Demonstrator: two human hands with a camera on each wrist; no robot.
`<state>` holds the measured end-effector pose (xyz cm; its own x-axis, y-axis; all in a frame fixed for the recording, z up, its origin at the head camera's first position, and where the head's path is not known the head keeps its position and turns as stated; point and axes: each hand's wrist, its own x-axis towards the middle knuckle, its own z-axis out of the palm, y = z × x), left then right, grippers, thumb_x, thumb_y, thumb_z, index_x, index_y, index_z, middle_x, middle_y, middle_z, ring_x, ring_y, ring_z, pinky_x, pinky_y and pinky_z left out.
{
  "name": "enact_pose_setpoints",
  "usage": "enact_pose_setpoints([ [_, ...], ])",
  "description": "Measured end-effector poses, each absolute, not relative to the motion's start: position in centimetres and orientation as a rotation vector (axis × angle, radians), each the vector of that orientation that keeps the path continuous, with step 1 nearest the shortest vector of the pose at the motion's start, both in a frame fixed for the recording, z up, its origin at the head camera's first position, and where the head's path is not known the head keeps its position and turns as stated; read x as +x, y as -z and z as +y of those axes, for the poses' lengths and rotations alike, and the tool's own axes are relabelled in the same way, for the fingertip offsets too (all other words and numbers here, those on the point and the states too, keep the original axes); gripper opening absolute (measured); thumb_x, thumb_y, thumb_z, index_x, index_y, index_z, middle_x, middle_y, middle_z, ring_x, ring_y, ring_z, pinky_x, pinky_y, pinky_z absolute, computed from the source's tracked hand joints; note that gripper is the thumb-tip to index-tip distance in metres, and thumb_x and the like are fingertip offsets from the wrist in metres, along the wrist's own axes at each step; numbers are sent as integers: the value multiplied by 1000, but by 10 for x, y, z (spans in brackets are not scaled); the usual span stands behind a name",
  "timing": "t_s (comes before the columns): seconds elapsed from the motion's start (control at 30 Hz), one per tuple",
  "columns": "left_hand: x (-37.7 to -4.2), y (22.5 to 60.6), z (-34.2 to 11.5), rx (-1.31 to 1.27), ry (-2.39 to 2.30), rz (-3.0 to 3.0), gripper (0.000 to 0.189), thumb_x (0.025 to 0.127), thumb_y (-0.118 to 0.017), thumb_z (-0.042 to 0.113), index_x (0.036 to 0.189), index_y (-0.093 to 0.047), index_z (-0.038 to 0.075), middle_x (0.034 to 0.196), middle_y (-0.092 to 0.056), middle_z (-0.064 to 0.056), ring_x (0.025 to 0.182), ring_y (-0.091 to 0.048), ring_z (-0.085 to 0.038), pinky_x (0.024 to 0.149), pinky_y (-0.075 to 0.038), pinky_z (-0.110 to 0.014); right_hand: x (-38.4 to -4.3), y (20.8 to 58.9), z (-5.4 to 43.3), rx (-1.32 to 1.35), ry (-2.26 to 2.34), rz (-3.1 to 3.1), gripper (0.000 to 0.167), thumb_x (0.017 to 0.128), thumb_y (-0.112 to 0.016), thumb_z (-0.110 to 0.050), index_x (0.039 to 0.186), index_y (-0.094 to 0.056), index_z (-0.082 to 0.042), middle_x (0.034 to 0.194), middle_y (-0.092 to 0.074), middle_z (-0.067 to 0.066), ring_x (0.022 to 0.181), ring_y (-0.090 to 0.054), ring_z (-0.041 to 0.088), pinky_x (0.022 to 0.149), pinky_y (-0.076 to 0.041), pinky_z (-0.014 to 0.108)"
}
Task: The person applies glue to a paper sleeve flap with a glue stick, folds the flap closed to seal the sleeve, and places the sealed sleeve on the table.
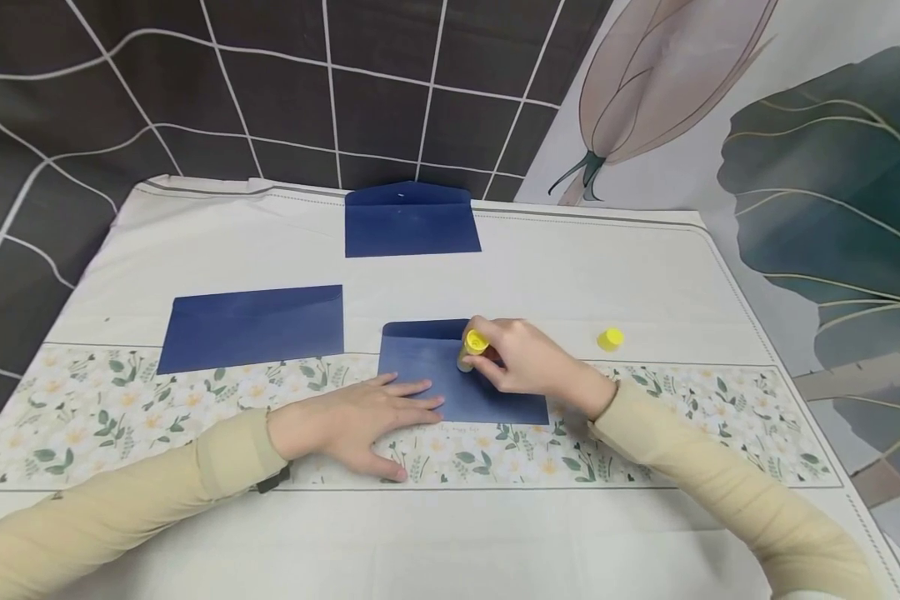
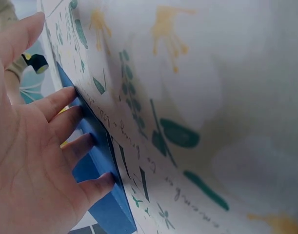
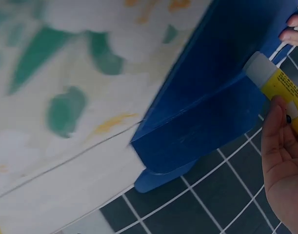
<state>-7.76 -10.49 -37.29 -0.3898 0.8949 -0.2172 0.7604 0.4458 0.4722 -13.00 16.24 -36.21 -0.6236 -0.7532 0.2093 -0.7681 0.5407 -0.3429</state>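
Note:
A dark blue envelope (image 1: 420, 358) lies on the flowered band of the tablecloth, its flap folded out at the far side. My left hand (image 1: 367, 421) rests flat with spread fingers on the envelope's left part, the thumb on the cloth. In my right hand (image 1: 528, 358) is a yellow glue stick (image 1: 476, 342), pinched between thumb and fingers and held upright at the envelope's fold line. The right wrist view shows the pale end of the glue stick (image 3: 280, 85) against the blue paper (image 3: 197, 126). A yellow cap (image 1: 611, 339) lies on the cloth right of this hand.
A second blue envelope (image 1: 251, 329) lies to the left. Another blue envelope (image 1: 412, 229) with its flap out lies at the table's back edge. Behind the table (image 1: 607, 275) hangs a dark grid-patterned curtain (image 1: 270, 92); a leaf-printed curtain (image 1: 817, 192) hangs at the right.

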Motion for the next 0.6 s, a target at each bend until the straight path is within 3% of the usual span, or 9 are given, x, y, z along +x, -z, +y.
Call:
enact_pose_setpoints([
  [0.6,-77,375,-106,1414,-403,2277,75,87,-60,53,148,-38,17,158,-28,1,149,-19,-25,117,-15,-61,-137,363,122,1382,-566,-2678,18,91,-65,-23,98,-55,-10,66,-56,-4,54,-49,4,52,-44,19],
])
